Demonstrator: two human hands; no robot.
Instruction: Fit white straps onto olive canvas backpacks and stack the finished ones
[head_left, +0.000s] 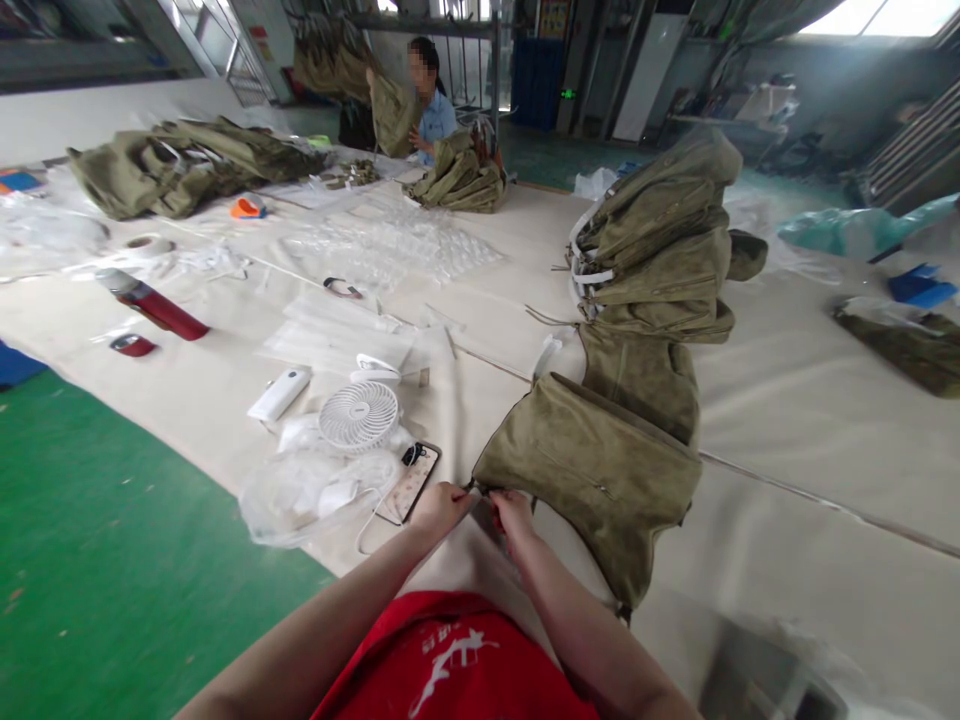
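Observation:
An olive-green fabric bag [589, 460] lies flat at the table's front edge, a short zipper-like line on its face. At its near left corner, the fingers of my left hand [442, 507] are pinched on a small end of the bag. Close beside it, my right hand [513, 515] is closed at the same corner. Something small and red shows under the right hand, too hidden to name. Beneath and behind this bag lies another olive bag [652, 375], partly covered.
Left of my hands are a phone [411, 485], a white fan [360, 415], plastic bags [315, 490] and a white power bank [279, 393]. Farther off lie a red thermos [169, 308] and stacked olive bags [660, 245]. Across the table, a person [435, 115] handles a bag.

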